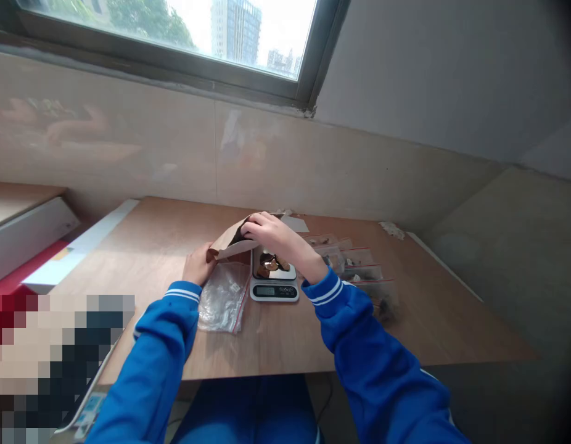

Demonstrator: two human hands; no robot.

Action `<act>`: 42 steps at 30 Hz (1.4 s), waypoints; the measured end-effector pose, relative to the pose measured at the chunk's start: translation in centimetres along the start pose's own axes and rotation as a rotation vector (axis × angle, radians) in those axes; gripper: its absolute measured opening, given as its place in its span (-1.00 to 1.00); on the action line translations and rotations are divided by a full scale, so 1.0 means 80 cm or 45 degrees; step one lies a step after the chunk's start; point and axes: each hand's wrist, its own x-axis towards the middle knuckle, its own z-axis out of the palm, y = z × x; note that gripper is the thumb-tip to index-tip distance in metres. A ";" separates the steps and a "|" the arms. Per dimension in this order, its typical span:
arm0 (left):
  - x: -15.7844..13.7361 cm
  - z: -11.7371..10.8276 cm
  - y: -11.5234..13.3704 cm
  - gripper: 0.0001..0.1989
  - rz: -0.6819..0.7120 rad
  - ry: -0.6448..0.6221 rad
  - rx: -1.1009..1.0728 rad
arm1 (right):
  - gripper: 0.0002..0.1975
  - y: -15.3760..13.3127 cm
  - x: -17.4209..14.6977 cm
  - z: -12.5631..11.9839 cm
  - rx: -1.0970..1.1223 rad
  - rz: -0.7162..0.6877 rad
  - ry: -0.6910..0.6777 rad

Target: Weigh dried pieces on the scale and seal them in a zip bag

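While the left hand (198,264) pinches the lower edge of a brown kraft paper pouch (230,242), fingers closed on it, the right hand (271,233) grips the pouch's open mouth, fingers curled over the rim. It is held tilted just above a small white digital kitchen scale (273,280), where brown dried pieces (271,264) lie. The paper looks light, creasable and limp, so its edges seem the best hold. Clear zip bags (223,298) lie beside the scale on the wooden table (285,339).
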 end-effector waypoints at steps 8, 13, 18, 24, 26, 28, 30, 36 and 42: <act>0.000 0.004 -0.002 -0.65 -0.005 0.016 0.049 | -0.80 0.009 -0.014 0.009 0.065 0.025 0.333; 0.001 0.002 0.000 -0.71 -0.031 0.005 0.064 | -0.79 0.018 -0.016 0.017 0.415 0.225 0.723; 0.003 0.006 -0.005 -0.70 -0.029 -0.010 0.068 | -0.85 0.028 -0.047 0.041 0.708 0.601 1.114; 0.004 0.011 -0.011 -0.69 -0.034 -0.014 0.096 | -0.83 0.054 -0.090 0.094 0.921 0.813 0.816; 0.004 0.010 -0.011 -0.68 -0.031 -0.018 0.088 | -0.84 0.061 -0.093 0.110 0.974 0.745 0.562; 0.003 0.008 -0.009 -0.68 -0.039 -0.030 0.079 | -0.84 0.069 -0.091 0.123 0.918 0.655 0.369; 0.003 0.006 -0.007 -0.68 -0.050 -0.037 0.076 | -0.81 0.076 -0.087 0.134 0.802 0.588 0.245; 0.003 0.007 -0.006 -0.68 -0.067 -0.023 0.082 | -0.75 0.090 -0.077 0.147 0.718 0.524 0.023; 0.003 0.008 -0.007 -0.68 -0.077 -0.034 0.082 | -0.76 0.083 -0.088 0.132 1.000 0.625 0.259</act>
